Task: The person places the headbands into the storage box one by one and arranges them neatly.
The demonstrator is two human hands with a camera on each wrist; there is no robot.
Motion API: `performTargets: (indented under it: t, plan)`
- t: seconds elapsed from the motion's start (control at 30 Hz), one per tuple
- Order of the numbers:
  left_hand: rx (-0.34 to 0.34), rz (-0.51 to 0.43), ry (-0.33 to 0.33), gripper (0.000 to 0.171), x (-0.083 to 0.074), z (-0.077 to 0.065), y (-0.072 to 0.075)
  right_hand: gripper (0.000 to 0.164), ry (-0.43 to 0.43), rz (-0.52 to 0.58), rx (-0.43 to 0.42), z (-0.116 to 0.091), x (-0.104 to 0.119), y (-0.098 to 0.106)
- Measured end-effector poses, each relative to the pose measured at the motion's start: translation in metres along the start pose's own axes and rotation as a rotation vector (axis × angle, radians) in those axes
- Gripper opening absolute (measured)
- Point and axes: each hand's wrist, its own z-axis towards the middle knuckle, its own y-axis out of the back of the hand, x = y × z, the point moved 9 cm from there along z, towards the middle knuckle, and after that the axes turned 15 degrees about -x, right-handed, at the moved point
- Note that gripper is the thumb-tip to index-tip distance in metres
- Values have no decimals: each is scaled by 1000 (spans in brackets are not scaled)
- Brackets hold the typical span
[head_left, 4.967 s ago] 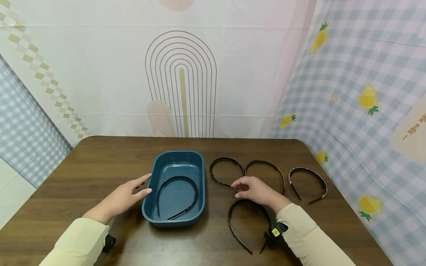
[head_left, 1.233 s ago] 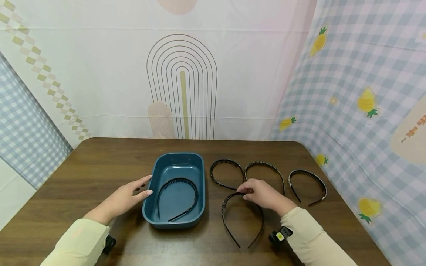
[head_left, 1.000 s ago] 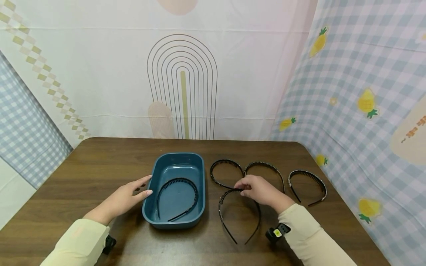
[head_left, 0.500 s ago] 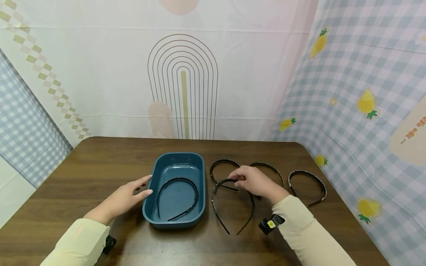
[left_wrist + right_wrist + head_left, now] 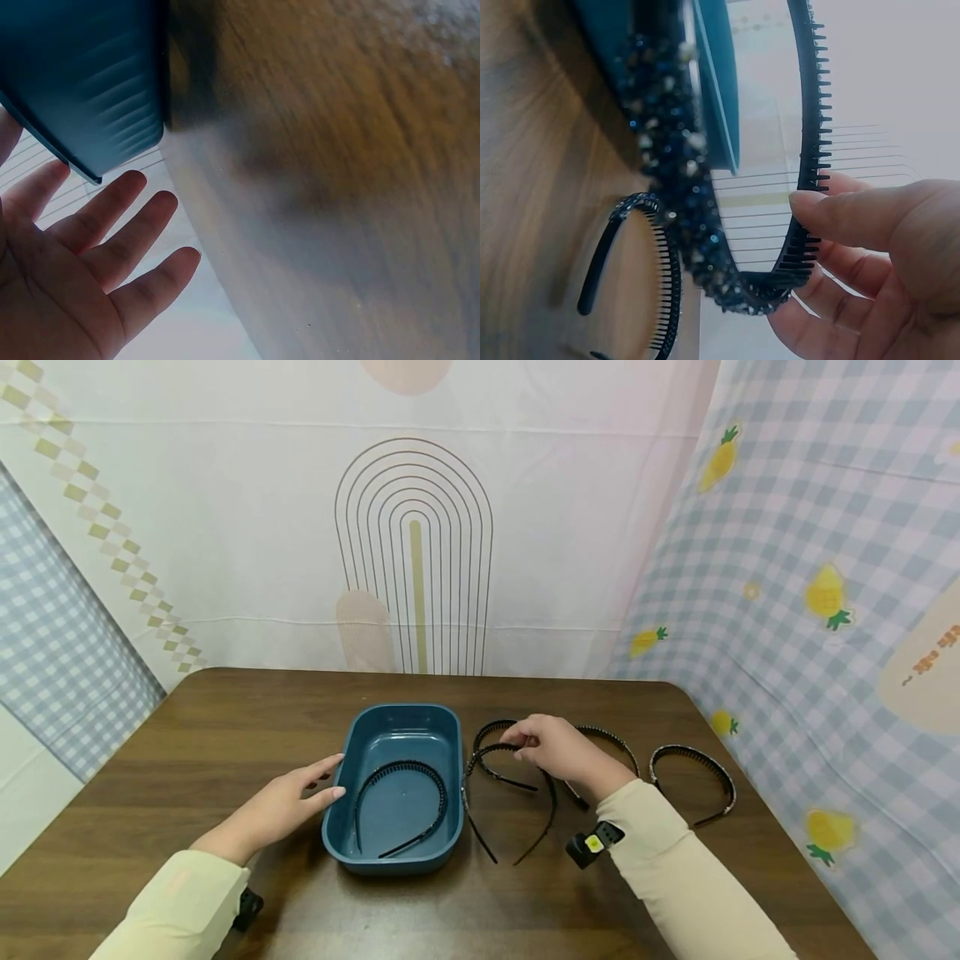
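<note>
My right hand pinches a black headband by its curved top, thumb against the toothed inner side. In the right wrist view this headband shows dark sparkling beads on its outer face. It hangs close to the right wall of a blue plastic basin, its two tips pointing toward me. Inside the basin lies another black toothed headband. My left hand touches the basin's left rim with thumb and forefinger, and the left wrist view shows its fingers spread and fairly straight.
Behind the held headband lies another headband on the brown table. A further headband is partly hidden by my right hand, and one more headband lies at the right. A patterned white cloth hangs behind the table.
My right hand has gripped the beaded headband from the table's front right and carried it left and back, up near the basin. My left hand has stayed at the basin's rim.
</note>
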Motion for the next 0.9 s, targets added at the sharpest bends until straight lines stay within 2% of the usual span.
performTargets:
  t: [0.53,0.9]
  plan:
    - [4,9,-8,71,-1,1,1,25,8,-26,16,25,18,-3]
    - [8,14,1,73,-2,1,1,25,-57,-2,33,40,26,-13]
